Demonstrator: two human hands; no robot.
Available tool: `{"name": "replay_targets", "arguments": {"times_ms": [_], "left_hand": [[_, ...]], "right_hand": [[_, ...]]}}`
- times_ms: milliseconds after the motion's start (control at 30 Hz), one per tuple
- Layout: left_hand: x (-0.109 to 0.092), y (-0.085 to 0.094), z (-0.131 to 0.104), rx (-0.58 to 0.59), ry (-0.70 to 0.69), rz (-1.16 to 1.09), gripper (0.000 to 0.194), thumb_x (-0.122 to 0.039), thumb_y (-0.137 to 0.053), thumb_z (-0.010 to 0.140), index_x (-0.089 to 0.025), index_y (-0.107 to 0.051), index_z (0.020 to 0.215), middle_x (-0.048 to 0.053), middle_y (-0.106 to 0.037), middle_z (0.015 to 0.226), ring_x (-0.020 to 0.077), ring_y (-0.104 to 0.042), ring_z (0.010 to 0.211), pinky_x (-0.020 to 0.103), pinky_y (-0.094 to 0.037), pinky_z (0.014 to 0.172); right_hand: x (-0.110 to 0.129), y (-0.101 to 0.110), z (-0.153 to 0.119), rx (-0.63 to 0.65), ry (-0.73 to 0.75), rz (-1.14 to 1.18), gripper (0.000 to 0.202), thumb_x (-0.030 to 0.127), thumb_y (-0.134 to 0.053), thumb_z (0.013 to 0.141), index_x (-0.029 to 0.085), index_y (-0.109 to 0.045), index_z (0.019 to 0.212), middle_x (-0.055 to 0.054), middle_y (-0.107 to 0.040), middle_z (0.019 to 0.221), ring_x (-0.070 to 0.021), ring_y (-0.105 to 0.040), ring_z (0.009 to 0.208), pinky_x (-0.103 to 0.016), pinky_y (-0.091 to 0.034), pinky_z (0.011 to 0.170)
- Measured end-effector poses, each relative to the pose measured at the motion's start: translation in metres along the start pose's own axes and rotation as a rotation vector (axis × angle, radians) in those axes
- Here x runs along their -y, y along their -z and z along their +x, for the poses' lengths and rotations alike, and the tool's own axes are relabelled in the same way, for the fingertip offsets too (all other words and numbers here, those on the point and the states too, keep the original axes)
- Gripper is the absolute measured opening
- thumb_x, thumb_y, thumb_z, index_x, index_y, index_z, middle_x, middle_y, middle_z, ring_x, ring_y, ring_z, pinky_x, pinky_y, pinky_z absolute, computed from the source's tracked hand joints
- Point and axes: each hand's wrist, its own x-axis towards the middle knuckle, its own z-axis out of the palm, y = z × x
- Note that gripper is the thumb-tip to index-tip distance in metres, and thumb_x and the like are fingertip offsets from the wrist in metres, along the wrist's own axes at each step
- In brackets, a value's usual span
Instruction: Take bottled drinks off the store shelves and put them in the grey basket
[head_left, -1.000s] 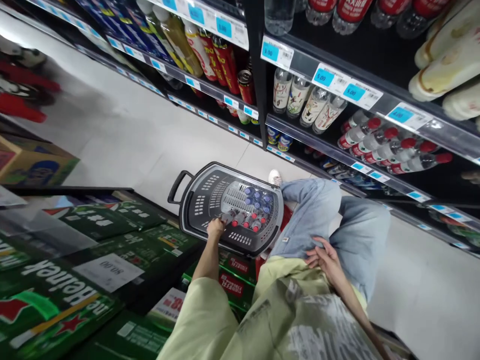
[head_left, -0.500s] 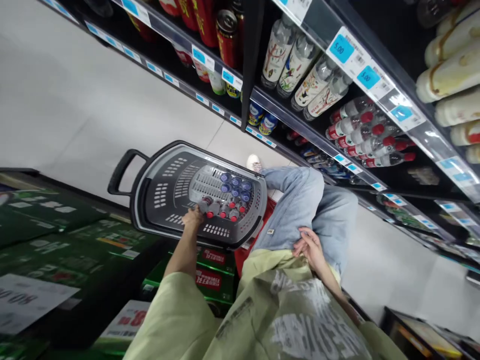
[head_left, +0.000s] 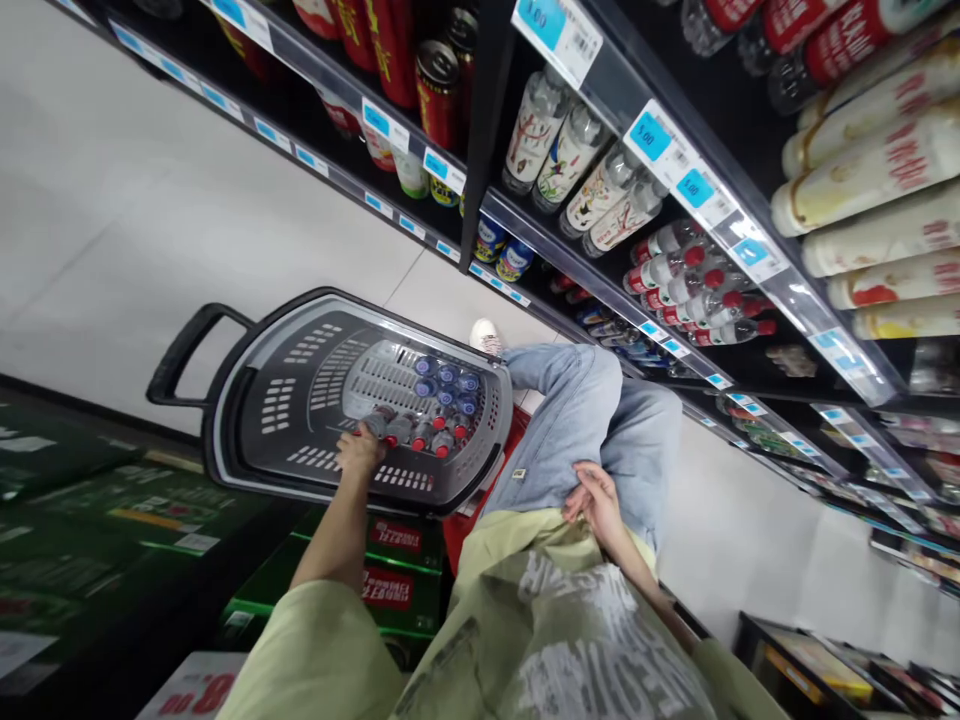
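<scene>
My left hand (head_left: 360, 450) reaches over the near side of a grey shopping basket (head_left: 244, 410), its fingers closed around the cap end of a clear red-capped bottle (head_left: 379, 415). That bottle lies at the end of a row of similar red-capped bottles (head_left: 421, 433) on the basket floor. Beyond them stand several bottles with blue-purple caps (head_left: 447, 384), packed together. Against my jeans, near the shirt hem, rests my right hand (head_left: 597, 500); its fingers are loosely spread and hold nothing.
The basket's black handle (head_left: 176, 365) sticks out to the left. Green cartons (head_left: 120, 510) are stacked on the near left. Across the aisle, shelves carry cans (head_left: 437, 95), bottles with illustrated labels (head_left: 536, 130) and red-capped bottles (head_left: 694, 285). A white shoe (head_left: 486, 336) is beside the basket.
The view has shifted, so the basket, shelves and my body appear farther left. My left hand stays at the same red-capped bottle; my right hand still rests on my lap.
</scene>
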Motion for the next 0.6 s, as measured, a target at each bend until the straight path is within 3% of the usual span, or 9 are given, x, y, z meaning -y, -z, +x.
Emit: {"name": "replay_targets", "arguments": {"times_ms": [100,233,467,533,600], "left_hand": [[-0.011,-0.005,-0.015,-0.103,0.150,-0.033,0.079,-0.036,-0.058,0.094,-0.003,-0.031,0.162,0.039,-0.034,0.160,0.0484,-0.045,0.145,0.053,-0.051,0.105],[-0.022,-0.018,-0.041,-0.221,0.097,-0.072,0.081,-0.033,-0.056,0.090,-0.002,-0.034,0.162,0.038,-0.014,0.170,0.0499,-0.023,0.159,0.060,-0.038,0.120],[-0.062,-0.043,-0.086,-0.119,-0.050,-0.028,0.074,-0.033,-0.043,0.093,0.002,-0.036,0.158,0.037,-0.028,0.167,0.0457,-0.021,0.162,0.058,-0.023,0.131],[-0.077,-0.051,-0.101,-0.083,-0.131,-0.013,0.071,-0.032,-0.044,0.092,-0.005,-0.041,0.157,0.034,-0.038,0.163,0.0453,-0.023,0.162,0.057,-0.022,0.132],[-0.090,-0.057,-0.115,-0.032,-0.229,-0.013,0.062,-0.031,-0.046,0.091,-0.014,-0.053,0.150,0.031,-0.053,0.153,0.0466,-0.039,0.155,0.057,-0.031,0.128]], "right_hand": [[-0.003,0.000,0.002,0.003,0.019,-0.020,0.046,0.061,-0.083,0.074,0.025,-0.069,0.100,0.002,-0.071,0.051,-0.0263,-0.068,0.040,-0.030,-0.048,0.033],[-0.007,0.000,0.005,0.030,0.057,-0.013,0.049,0.064,-0.081,0.076,0.025,-0.070,0.102,0.001,-0.070,0.052,-0.0280,-0.070,0.043,-0.030,-0.046,0.032],[-0.014,0.002,0.009,0.088,0.090,0.081,0.052,0.066,-0.083,0.074,0.024,-0.070,0.102,0.001,-0.070,0.052,-0.0260,-0.068,0.040,-0.028,-0.046,0.032],[-0.017,0.002,0.010,0.109,0.098,0.109,0.052,0.066,-0.083,0.074,0.024,-0.070,0.103,0.001,-0.070,0.052,-0.0255,-0.067,0.040,-0.028,-0.046,0.033],[-0.019,0.003,0.012,0.139,0.105,0.129,0.052,0.067,-0.082,0.075,0.024,-0.070,0.103,0.001,-0.071,0.054,-0.0258,-0.068,0.041,-0.028,-0.045,0.033]]}}
